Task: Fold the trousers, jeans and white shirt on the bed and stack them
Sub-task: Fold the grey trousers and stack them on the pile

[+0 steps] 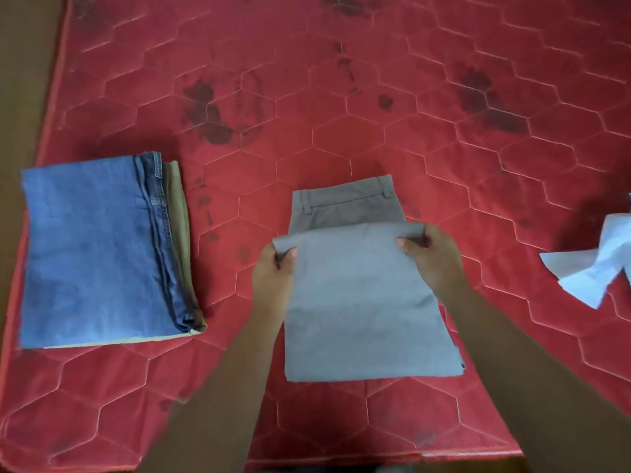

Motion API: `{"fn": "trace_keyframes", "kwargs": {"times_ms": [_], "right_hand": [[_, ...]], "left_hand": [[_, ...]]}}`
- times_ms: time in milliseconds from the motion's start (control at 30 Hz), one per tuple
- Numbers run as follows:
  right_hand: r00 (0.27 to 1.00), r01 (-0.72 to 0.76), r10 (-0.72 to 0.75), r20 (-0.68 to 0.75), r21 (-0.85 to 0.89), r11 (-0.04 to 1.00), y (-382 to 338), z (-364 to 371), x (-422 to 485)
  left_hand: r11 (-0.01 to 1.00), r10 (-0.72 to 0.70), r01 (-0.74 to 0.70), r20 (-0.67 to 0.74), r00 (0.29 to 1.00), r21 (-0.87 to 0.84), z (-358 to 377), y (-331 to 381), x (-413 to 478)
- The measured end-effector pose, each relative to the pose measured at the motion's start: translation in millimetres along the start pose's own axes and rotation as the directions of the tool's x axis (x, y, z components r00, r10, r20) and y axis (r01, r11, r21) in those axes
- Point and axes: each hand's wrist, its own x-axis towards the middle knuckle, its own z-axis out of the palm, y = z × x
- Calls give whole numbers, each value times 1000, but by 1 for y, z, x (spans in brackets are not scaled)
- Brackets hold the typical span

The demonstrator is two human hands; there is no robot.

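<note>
Near the bed's [341,435] front edge, the grey trousers [368,302] are pinched at both flap corners by the left hand [273,271] and right hand [433,257]. The cloth is judged soft and limp, best held there. Farther off, folded jeans [92,247] lie by the left edge and the white shirt [601,264] by the right.

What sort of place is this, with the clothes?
Probably a bedroom in a home: a bare red quilted mattress fills the view, folded jeans lie on it, grey trousers are half folded, and a white shirt lies crumpled at the right.

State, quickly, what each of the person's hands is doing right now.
Left hand: pinching the grey trousers at the fold's left corner.
Right hand: pinching the same fold's right corner.
</note>
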Motion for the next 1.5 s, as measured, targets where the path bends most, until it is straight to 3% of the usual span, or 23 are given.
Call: {"fn": "trace_keyframes", "kwargs": {"times_ms": [533,667,767,833,900,967,1033,1133,1233,1333,1433,1500], "right_hand": [[991,132,-130,26,-217,967,7,35,114],[988,155,-151,40,-375,914,12,41,126],[990,138,-136,36,-447,884,15,43,132],[996,77,-91,-16,-414,907,14,42,131],[980,103,-164,-112,-417,903,14,41,122],[918,234,-364,-158,-523,819,20,48,104],[836,403,-545,-60,-607,685,27,67,80],[767,577,-584,267,-686,444,42,97,59],[763,591,-511,396,-747,305,48,94,83],[791,538,-486,371,-801,264,52,66,107],[859,449,-422,289,-821,353,61,38,107],[861,435,-432,269,-829,350,70,21,95]], "left_hand": [[960,38,5,-148,988,280,51,-9,105],[915,20,36,-134,991,402,54,-13,110],[826,10,72,-142,990,559,55,-16,112],[745,189,-3,-207,960,667,54,-19,109],[641,468,-168,-208,859,749,53,-24,97],[574,596,-400,-30,802,715,59,-29,78],[512,584,-517,163,795,686,68,-37,62],[409,450,-473,279,849,781,79,-48,64],[421,370,-404,253,894,812,81,-53,79],[431,354,-364,217,910,825,79,-55,83],[443,313,-330,201,928,833,74,-51,82],[407,321,-362,240,916,838,69,-51,74]]}}
